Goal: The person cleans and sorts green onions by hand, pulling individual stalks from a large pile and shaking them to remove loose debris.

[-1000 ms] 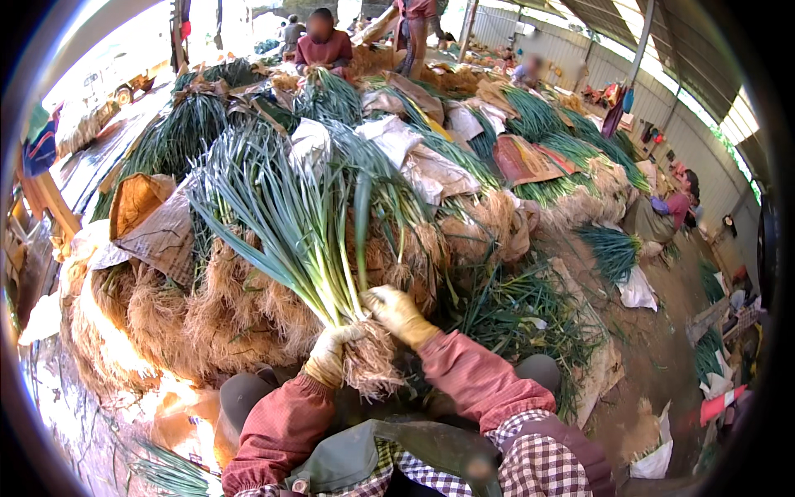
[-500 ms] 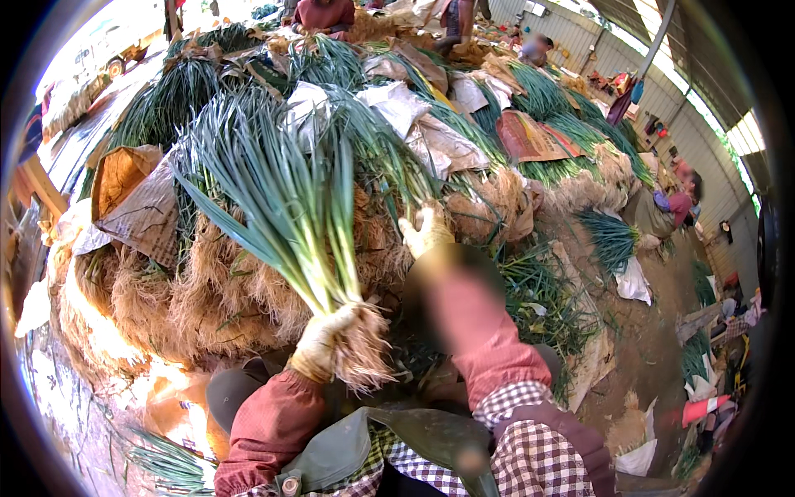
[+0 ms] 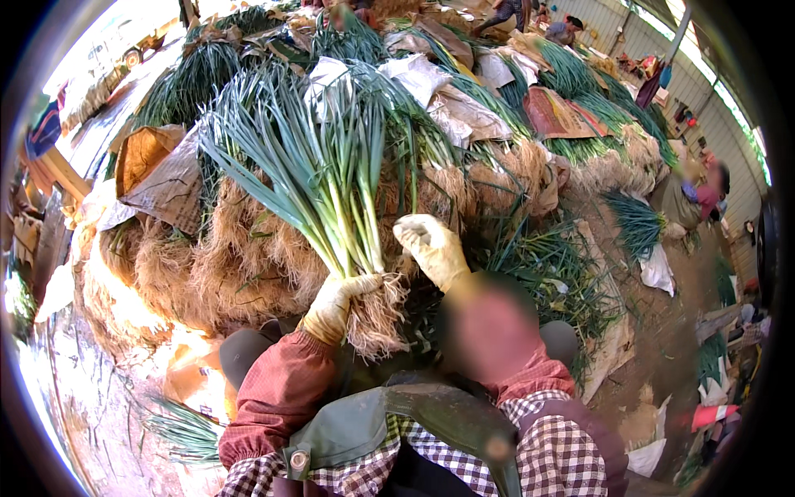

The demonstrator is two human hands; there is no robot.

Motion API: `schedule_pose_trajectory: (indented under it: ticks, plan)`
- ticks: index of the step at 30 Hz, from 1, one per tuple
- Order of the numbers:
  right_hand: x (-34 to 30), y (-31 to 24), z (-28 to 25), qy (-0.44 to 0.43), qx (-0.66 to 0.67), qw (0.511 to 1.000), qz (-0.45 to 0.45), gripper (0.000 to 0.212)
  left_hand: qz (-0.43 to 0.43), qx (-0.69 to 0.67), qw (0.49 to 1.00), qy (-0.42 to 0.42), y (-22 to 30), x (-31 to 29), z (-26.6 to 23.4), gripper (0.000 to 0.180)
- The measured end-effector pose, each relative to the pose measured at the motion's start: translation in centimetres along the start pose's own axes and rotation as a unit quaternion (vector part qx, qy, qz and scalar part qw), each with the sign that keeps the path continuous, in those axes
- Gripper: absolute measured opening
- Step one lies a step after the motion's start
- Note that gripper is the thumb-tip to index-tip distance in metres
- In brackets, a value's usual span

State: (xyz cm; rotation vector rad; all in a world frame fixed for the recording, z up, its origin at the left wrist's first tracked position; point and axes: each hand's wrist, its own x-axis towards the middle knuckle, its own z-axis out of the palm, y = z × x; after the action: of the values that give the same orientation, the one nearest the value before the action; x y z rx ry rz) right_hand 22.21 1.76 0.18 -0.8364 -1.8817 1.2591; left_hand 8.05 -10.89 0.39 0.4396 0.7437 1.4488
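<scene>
**Bunch of green onions, held at the root end**

While the left hand [image 3: 338, 305] is closed in a yellow glove around the neck of the bunch of green onions [image 3: 331, 178], just above the roots, the stalks stand nearly upright in front of the person. Item one, the bunch: long axis runs from the tuft of pale roots [image 3: 377, 319] at the bottom to the green leaf tips at the top, which fan out and lean slightly to the person's left. A grip low on the white stems probably keeps the loose stalks gathered and the leaves free of the glove. Item two, the right hand [image 3: 432, 248]: also gloved, raised just to the right of the bunch near the white stems; the fingers look loosely curled, and it appears to hold nothing, though whether it touches the stalks cannot be told. Item three, the heap of onion bundles [image 3: 248, 248]: stacked behind, roots facing the person, leaves pointing away. Item four, sheets of paper and cardboard [image 3: 447, 99]: lying over the top of the heap. Item five, another person [image 3: 700, 195]: crouched well apart at the right, beside a smaller bunch [image 3: 633, 224] on the ground.
</scene>
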Motion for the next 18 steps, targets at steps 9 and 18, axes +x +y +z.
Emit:
schedule_pose_trajectory:
  ticks: [9, 18]
  plan:
    - [-1.9, -3.8, -0.8, 0.055, 0.112, 0.985, 0.116, 0.029, 0.025, 0.175, 0.983, 0.047, 0.3, -3.1, 5.2, 0.026]
    - [-5.1, 0.5, -1.8, -0.083, 0.195, 0.941, 0.265, 0.024, -0.019, 0.090, 0.993, 0.067, -3.8, -1.7, 4.0, 0.027]
